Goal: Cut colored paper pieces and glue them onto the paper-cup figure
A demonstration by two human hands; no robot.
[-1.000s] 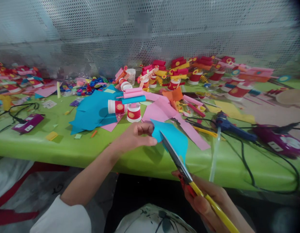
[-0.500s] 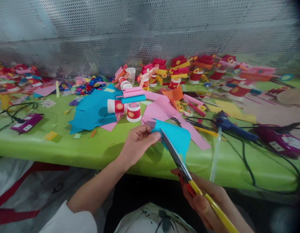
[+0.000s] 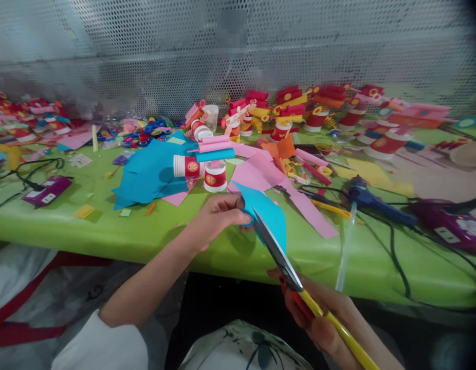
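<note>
Near the table's front edge, my left hand (image 3: 219, 218) pinches the left side of a curved piece of blue paper (image 3: 269, 213). My right hand (image 3: 315, 318) is wrapped around the handles of scissors (image 3: 279, 257), one yellow and one red. Their blades point up and left, lying against the blue paper with the tips close to my left fingers. Just beyond my left hand stand a red and white paper cup (image 3: 215, 177) and a second cup lying on its side (image 3: 187, 167). Pink and blue paper rolls (image 3: 215, 154) rest over them.
Blue sheets (image 3: 149, 174) and pink paper (image 3: 257, 172) lie behind my hands. A blue glue gun (image 3: 377, 203) with a black cord sits at right beside a purple power strip (image 3: 448, 226). Another power strip (image 3: 47, 191) is at left. Several cup crafts (image 3: 317, 121) line the back.
The blue paper has shifted left and turned, its right edge now narrower beside the blades. The scissors have moved slightly left. The view has tilted a little.
</note>
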